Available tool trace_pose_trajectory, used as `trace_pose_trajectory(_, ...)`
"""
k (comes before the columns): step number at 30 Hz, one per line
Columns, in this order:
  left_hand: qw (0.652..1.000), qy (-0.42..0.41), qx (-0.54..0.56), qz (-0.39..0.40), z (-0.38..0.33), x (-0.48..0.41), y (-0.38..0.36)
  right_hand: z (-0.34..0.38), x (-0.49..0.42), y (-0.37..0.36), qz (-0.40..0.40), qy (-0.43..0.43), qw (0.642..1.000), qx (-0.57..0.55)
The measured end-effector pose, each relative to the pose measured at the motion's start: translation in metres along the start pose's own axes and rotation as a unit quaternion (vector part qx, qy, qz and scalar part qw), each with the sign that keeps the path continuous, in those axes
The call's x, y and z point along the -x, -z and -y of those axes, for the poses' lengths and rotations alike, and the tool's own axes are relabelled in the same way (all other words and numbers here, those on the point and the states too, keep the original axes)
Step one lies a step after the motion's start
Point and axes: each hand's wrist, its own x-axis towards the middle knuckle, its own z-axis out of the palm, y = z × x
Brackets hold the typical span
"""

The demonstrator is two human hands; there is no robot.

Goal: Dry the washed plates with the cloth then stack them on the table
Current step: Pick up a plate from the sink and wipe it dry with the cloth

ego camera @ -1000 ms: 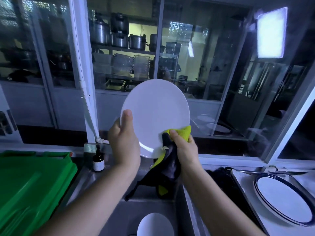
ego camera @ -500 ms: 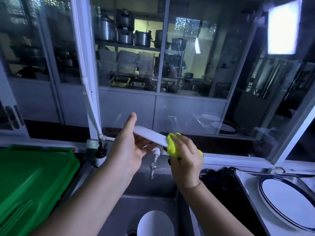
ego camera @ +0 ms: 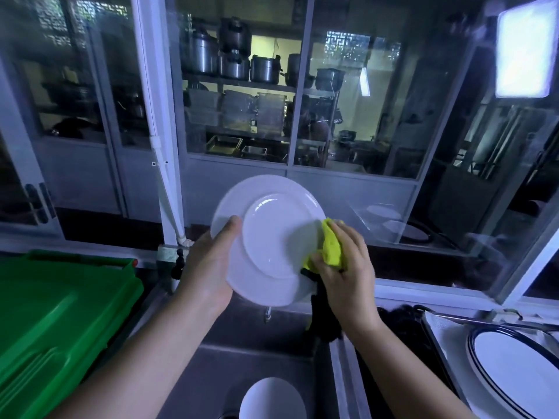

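The plate (ego camera: 272,237) is held tilted above the sink (ego camera: 266,358), underside toward the camera. A green crate (ego camera: 60,322) borders the sink on the left and a blue-rimmed plate (ego camera: 514,364) lies to the right. The left hand (ego camera: 208,267) grips the plate's left rim — thumb on the underside. The right hand (ego camera: 344,267), fingers curled, pinches the yellow cloth (ego camera: 331,247) against the right rim.

No text, label, brand, number or sign was legible on anything in the head view
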Motion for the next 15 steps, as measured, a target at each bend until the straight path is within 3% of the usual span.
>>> trace_pose_trajectory(2, 1.0, -0.004, -0.029, 0.006, 0.005, 0.009, -0.01, 0.008, -0.016, -0.003, 0.061, 0.014, 0.997, 0.051)
trace_pose_trajectory(5, 0.999, -0.024, -0.043, -0.009, 0.01, 0.017, -0.026, 0.018, -0.021, -0.014, 0.108, 0.106, 0.981, 0.12)
trace_pose_trajectory(10, 1.0, -0.023, -0.016, -0.013, 0.015, 0.02, -0.035, 0.018, -0.007, -0.018, 0.148, 0.251, 0.952, 0.094)
trace_pose_trajectory(13, 1.0, -0.015, -0.018, -0.019, 0.016, 0.022, -0.032, -0.005, 0.007, -0.007, 0.201, 0.334, 0.916, 0.094)
trace_pose_trajectory(15, 0.999, -0.016, -0.023, -0.025, 0.015, 0.022, -0.029, -0.025, 0.016, 0.007, 0.232, 0.357, 0.901, 0.09)
